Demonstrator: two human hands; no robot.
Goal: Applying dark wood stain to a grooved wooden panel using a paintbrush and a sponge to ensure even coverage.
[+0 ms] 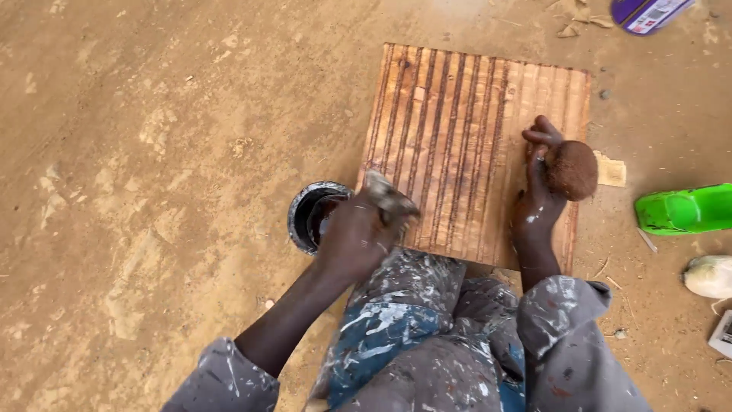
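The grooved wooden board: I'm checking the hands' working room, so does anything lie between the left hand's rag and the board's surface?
Nothing visible does. The left hand holds the rag at the grooved wooden board's near-left edge, beside the small tin. The right hand, with its brown wad, sits on the far side.

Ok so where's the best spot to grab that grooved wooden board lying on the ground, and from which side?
Probably the far edge of the grooved wooden board, reached from above at the top. It lies flat on the dirt ground, and that edge is bare. The near edge sits against the person's knees, the paint can crowds the left edge, and the right hand with its brown pad covers the right.
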